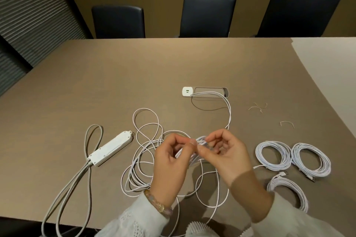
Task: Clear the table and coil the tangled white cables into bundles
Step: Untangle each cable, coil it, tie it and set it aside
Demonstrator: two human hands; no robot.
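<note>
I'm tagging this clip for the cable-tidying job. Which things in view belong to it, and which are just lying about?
Part of the job:
- tangled white cable, pinched by the left hand and right hand
- three coiled bundles
- power strip and twist ties, likely to be cleared

Just lying about:
- table socket
- chairs
</note>
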